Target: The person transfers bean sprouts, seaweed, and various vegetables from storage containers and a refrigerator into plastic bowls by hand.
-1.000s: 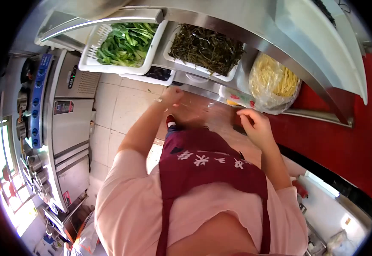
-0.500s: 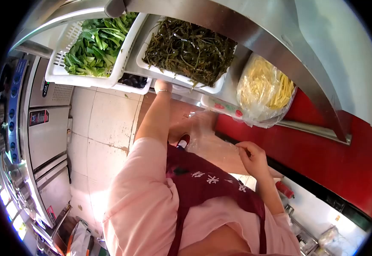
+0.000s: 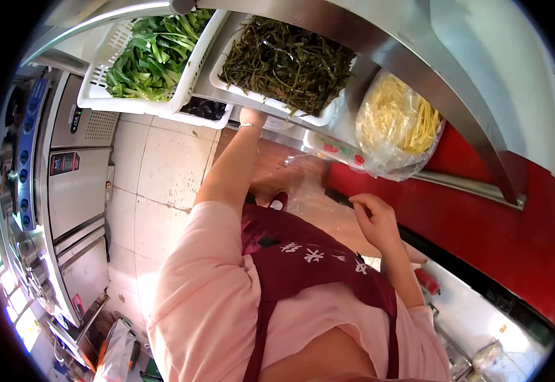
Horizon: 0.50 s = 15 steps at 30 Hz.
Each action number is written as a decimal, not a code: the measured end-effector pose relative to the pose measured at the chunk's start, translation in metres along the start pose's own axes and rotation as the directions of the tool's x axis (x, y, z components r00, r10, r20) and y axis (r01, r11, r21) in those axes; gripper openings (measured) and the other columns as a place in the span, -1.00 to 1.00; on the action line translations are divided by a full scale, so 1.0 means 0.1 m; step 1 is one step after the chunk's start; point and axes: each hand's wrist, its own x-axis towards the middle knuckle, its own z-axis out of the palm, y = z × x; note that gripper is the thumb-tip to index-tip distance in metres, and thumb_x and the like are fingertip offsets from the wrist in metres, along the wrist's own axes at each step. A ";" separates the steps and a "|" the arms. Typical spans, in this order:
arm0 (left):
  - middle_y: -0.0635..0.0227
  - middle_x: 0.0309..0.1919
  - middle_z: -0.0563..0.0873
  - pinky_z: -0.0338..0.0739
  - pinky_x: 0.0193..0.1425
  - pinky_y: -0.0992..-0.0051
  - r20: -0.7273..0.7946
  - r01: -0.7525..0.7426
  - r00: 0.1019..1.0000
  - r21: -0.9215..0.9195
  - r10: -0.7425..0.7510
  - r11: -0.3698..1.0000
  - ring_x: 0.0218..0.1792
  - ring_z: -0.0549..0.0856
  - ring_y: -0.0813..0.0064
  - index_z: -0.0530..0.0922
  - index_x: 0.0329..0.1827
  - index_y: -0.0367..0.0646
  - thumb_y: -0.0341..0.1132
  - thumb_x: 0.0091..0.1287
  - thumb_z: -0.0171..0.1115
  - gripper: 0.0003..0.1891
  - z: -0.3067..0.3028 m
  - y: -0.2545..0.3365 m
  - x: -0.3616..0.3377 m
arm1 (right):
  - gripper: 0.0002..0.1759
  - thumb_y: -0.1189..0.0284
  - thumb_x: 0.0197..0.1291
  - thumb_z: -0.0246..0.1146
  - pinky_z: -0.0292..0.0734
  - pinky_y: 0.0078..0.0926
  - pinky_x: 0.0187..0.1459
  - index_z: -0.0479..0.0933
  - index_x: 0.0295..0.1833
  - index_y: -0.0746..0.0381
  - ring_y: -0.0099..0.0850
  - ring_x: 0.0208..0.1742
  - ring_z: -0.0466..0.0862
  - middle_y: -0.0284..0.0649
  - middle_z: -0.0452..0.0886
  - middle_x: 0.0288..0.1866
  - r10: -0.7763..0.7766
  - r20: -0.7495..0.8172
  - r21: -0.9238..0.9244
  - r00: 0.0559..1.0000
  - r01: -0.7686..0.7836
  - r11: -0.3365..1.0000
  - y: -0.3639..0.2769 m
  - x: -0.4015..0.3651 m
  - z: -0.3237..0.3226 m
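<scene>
My left hand (image 3: 252,117) reaches under the front edge of the steel shelf, beside a white container of dark pieces (image 3: 204,108). Its fingers are hidden there, so what it touches cannot be seen. My right hand (image 3: 376,219) hangs in front of my apron, thumb and fingers pinched together. From its fingertips a thin clear plastic bag (image 3: 309,191) appears to stretch toward the shelf; its outline is faint. Above my left hand lies a white tray with shredded seaweed (image 3: 284,67).
A white basket (image 3: 125,102) of leafy greens (image 3: 153,60) stands at upper left. Bagged yellow noodles (image 3: 398,124) rest at the shelf's right, near a red counter (image 3: 481,248). A curved steel rail (image 3: 411,63) crosses above. Steel appliances (image 3: 77,184) line the left side.
The view has shifted slightly. My right hand is a little higher in the picture, still pinched. My left hand stays under the shelf edge.
</scene>
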 end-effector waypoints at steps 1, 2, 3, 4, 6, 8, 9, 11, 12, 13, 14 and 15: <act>0.19 0.03 0.64 0.49 0.12 0.28 -0.054 -0.029 0.998 -0.067 0.025 0.997 0.06 0.60 0.15 0.57 0.05 -0.03 -0.07 0.22 0.17 -0.61 -0.07 0.02 -0.07 | -0.86 0.55 0.13 0.22 0.55 -0.38 -0.19 0.57 -0.17 0.26 -0.16 -0.24 0.65 -0.07 0.63 -0.25 -0.003 0.003 -0.015 1.000 0.003 1.000 -0.01 0.01 -0.02; 0.16 -0.05 0.68 0.50 0.09 0.28 -0.113 -0.062 0.993 -0.131 0.047 0.989 0.02 0.62 0.13 0.61 -0.04 -0.09 -0.05 0.19 0.20 -0.62 -0.11 0.03 -0.13 | -0.86 0.55 0.13 0.22 0.55 -0.38 -0.19 0.57 -0.17 0.26 -0.16 -0.24 0.65 -0.07 0.63 -0.25 -0.009 -0.001 -0.016 1.000 0.009 1.000 -0.02 0.04 -0.03; 0.16 -0.05 0.68 0.50 0.09 0.28 -0.121 -0.064 0.992 -0.131 0.048 0.989 0.02 0.62 0.13 0.61 -0.04 -0.09 -0.05 0.19 0.20 -0.62 -0.16 0.04 -0.18 | -0.86 0.54 0.14 0.21 0.54 -0.41 -0.21 0.57 -0.16 0.26 -0.20 -0.25 0.65 -0.08 0.63 -0.26 -0.029 0.002 -0.008 1.000 0.029 1.000 -0.03 0.07 -0.04; 0.14 -0.17 0.70 0.53 0.02 0.29 -0.016 0.184 0.979 -0.343 -0.202 0.921 -0.09 0.66 0.13 0.62 -0.12 -0.14 -0.08 0.15 0.22 -0.65 -0.21 0.04 -0.24 | -0.87 0.54 0.15 0.21 0.54 -0.44 -0.23 0.56 -0.16 0.25 -0.24 -0.27 0.65 -0.09 0.63 -0.26 -0.047 0.005 0.002 0.999 0.047 0.999 -0.04 0.10 -0.05; 0.12 -0.48 0.72 0.60 -0.22 0.36 0.166 0.446 0.886 -0.556 -0.432 0.702 -0.43 0.72 0.25 0.62 -0.31 -0.29 -0.20 0.04 0.24 -0.70 -0.55 0.01 -0.69 | -0.87 0.54 0.17 0.20 0.52 -0.47 -0.25 0.56 -0.15 0.25 -0.31 -0.29 0.65 -0.12 0.64 -0.27 -0.091 -0.013 0.032 0.996 0.091 0.995 -0.14 0.26 -0.10; 0.19 -0.57 0.68 0.58 -0.36 0.43 0.216 0.465 0.874 -0.636 -0.436 0.616 -0.54 0.69 0.40 0.58 -0.26 -0.33 -0.28 -0.01 0.23 -0.69 -0.70 -0.05 -1.01 | -0.87 0.53 0.20 0.19 0.50 -0.54 -0.28 0.56 -0.13 0.26 -0.42 -0.32 0.62 -0.15 0.64 -0.29 -0.137 -0.048 0.078 0.989 0.140 0.987 -0.26 0.49 -0.13; 0.20 -0.58 0.67 0.57 -0.40 0.44 0.201 0.463 0.866 -0.671 -0.458 0.579 -0.55 0.68 0.41 0.56 -0.22 -0.35 -0.29 -0.01 0.24 -0.67 -0.84 -0.16 -1.19 | -0.87 0.52 0.22 0.19 0.49 -0.57 -0.29 0.55 -0.12 0.26 -0.47 -0.33 0.61 -0.17 0.65 -0.29 -0.176 -0.057 0.106 0.983 0.181 0.978 -0.41 0.64 -0.15; 0.22 -0.49 0.61 0.53 -0.57 0.50 0.210 0.462 0.869 -0.669 -0.448 0.582 -0.55 0.61 0.44 0.49 -0.18 -0.35 -0.39 0.05 0.18 -0.72 -1.00 -0.19 -1.44 | -0.84 0.50 0.22 0.19 0.50 -0.56 -0.28 0.54 -0.09 0.23 -0.47 -0.33 0.62 -0.19 0.65 -0.25 -0.239 -0.082 0.083 0.968 0.246 0.966 -0.42 0.82 -0.12; 0.22 -0.45 0.61 0.54 -0.57 0.49 0.321 0.502 0.841 -0.763 -0.436 0.407 -0.53 0.62 0.43 0.47 -0.06 -0.33 -0.42 0.08 0.12 -0.67 -1.12 -0.31 -1.68 | -0.84 0.48 0.22 0.19 0.51 -0.54 -0.29 0.54 -0.08 0.19 -0.44 -0.33 0.62 -0.21 0.64 -0.20 -0.355 -0.118 0.026 0.927 0.360 0.933 -0.76 1.19 -0.15; 0.22 -0.41 0.61 0.55 -0.56 0.47 0.434 0.537 0.814 -0.815 -0.385 0.217 -0.51 0.62 0.41 0.46 0.05 -0.32 -0.45 0.11 0.06 -0.61 -1.19 -0.43 -1.96 | -0.84 0.46 0.21 0.20 0.51 -0.53 -0.29 0.54 -0.09 0.18 -0.38 -0.32 0.62 -0.21 0.64 -0.16 -0.389 -0.103 -0.031 0.916 0.388 0.921 -0.92 1.41 -0.16; 0.23 -0.37 0.60 0.56 -0.54 0.45 0.477 0.549 0.813 -0.818 -0.335 0.168 -0.46 0.63 0.40 0.34 0.22 -0.23 -0.48 0.14 0.01 -0.51 -1.18 -0.56 -2.13 | -0.83 0.46 0.19 0.21 0.51 -0.52 -0.27 0.53 -0.09 0.17 -0.36 -0.31 0.63 -0.21 0.63 -0.18 -0.402 -0.107 -0.037 0.910 0.400 0.916 -0.86 1.47 -0.12; 0.23 -0.33 0.59 0.57 -0.51 0.43 0.500 0.548 0.817 -0.829 -0.288 0.114 -0.42 0.63 0.39 0.23 0.38 -0.14 -0.50 0.16 -0.05 -0.38 -1.23 -0.69 -2.26 | -0.75 0.44 0.19 0.22 0.46 -0.57 -0.28 0.52 0.01 0.14 -0.50 -0.35 0.55 -0.26 0.60 -0.15 -0.480 -0.068 -0.137 0.874 0.469 0.873 -1.11 1.91 -0.11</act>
